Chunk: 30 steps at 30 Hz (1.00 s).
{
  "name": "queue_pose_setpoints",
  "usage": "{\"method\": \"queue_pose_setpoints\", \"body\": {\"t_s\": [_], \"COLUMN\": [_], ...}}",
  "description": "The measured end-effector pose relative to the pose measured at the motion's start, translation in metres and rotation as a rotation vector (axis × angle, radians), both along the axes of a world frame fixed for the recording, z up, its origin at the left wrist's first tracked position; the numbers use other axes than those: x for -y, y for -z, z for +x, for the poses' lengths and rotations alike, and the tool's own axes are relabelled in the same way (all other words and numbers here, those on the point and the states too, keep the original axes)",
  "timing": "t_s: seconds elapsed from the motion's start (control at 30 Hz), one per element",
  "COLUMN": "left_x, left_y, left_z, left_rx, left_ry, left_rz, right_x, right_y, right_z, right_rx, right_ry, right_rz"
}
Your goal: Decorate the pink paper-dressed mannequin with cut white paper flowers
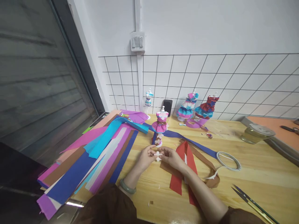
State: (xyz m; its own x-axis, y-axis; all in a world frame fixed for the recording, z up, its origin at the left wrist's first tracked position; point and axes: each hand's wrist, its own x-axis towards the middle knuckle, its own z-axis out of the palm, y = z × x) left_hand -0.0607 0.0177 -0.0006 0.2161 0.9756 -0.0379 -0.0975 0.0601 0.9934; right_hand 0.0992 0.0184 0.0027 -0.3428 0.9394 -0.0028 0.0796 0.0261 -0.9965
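Note:
Between the fingertips of both hands is a small white paper flower (158, 156), low over the wooden table. My left hand (147, 157) pinches its left side, a green bangle on that wrist. My right hand (171, 157) pinches the flower's right side. Just beyond them stands a small dress form in a pink crepe-paper dress (159, 126), with a white flower on its chest. More pale flowers (158, 141) run down below its skirt. Red paper strips (177, 183) lie beside and partly under my right forearm.
Coloured crepe-paper strips (70, 177) are piled at left. At the back stand two dressed forms (187, 107), a slimmer form (149, 98) and a black phone (167, 107). To the right are a white tape ring (229, 161), a clear tape roll (258, 133) and thread snips (252, 202).

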Motion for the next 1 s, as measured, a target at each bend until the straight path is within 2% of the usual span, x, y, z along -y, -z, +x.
{"method": "queue_pose_setpoints", "body": {"t_s": [0.3, 0.57, 1.0], "left_x": [-0.0003, 0.0008, 0.0020], "left_y": [0.0005, -0.0059, -0.0045], "left_z": [0.0005, 0.0000, 0.0009], "left_rx": [-0.011, 0.020, 0.033], "left_ry": [-0.029, -0.049, 0.002], "left_rz": [0.002, -0.011, -0.064], "right_x": [-0.0005, 0.0007, -0.0007], "right_y": [-0.0015, -0.0039, -0.0045], "right_z": [0.0001, 0.0015, -0.0007], "right_rx": [-0.023, -0.048, -0.019], "right_ry": [-0.011, -0.036, -0.005], "right_rz": [-0.019, -0.056, -0.042]}}
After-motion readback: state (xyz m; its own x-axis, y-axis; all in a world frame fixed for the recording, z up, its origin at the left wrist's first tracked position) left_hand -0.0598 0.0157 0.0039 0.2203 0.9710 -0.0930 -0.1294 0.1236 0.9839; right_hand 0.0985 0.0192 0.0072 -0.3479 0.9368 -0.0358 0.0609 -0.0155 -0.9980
